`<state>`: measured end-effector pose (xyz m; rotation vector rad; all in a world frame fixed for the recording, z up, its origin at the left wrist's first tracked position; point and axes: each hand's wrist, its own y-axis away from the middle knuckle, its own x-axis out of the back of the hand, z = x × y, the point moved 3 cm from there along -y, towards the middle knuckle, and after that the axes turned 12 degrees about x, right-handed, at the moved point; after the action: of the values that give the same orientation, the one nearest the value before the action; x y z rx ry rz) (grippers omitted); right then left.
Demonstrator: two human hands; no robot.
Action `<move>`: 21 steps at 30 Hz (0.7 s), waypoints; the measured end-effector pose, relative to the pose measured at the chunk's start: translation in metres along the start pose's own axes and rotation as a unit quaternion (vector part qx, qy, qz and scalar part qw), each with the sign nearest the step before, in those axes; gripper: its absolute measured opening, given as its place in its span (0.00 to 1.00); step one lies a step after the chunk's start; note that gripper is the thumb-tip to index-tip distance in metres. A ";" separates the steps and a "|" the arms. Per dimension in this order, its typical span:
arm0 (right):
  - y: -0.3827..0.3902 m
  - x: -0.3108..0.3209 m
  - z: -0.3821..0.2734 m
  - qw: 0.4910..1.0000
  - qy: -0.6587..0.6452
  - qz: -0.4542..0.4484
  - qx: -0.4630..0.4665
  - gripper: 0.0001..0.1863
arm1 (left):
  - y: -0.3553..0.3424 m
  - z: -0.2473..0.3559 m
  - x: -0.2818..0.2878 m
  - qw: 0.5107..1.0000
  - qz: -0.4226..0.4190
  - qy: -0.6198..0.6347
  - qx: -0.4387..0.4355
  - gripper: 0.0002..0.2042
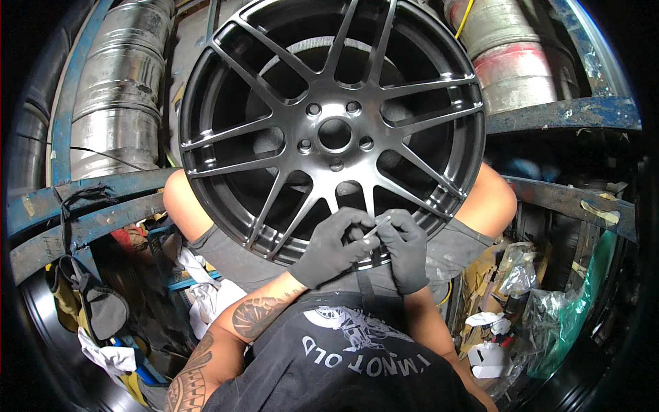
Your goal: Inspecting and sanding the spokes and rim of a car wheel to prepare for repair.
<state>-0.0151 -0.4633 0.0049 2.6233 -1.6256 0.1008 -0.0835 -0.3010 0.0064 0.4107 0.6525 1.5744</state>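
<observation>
A large dark grey multi-spoke car wheel [374,99] rests tilted in front of me over my lap, with five bolt holes around its centre bore. At its near edge, my gloved left hand [336,247] and my gloved right hand [401,250] meet, fingers curled in pinches. A small, thin, pale strip [377,226] runs between their fingertips, pinched by both. What exactly it is, I cannot make out. Both gloves are dark grey.
Metal drums [120,82] stand at the back left, more [522,75] at the back right. Blue metal frames [563,113] surround me. Rags [106,353] and gloves lie low on the left; plastic bags [549,323], a white box [487,360] and scraps are on the right.
</observation>
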 end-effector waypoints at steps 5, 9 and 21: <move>-0.010 0.002 -0.009 0.986 -0.085 -0.052 -0.135 0.09 | -0.006 0.032 0.015 0.925 0.031 -0.273 -0.263 0.33; -0.007 0.003 -0.009 0.969 -0.137 -0.100 -0.179 0.09 | -0.009 0.027 0.012 0.928 0.000 -0.259 -0.267 0.33; 0.011 -0.029 -0.004 0.915 -0.338 0.022 -0.220 0.16 | -0.004 0.020 0.002 0.984 -0.049 -0.091 -0.148 0.35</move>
<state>-0.0381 -0.4426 0.0069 2.3703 -1.5886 -1.1474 -0.0681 -0.2959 0.0193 0.2905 0.2881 1.4909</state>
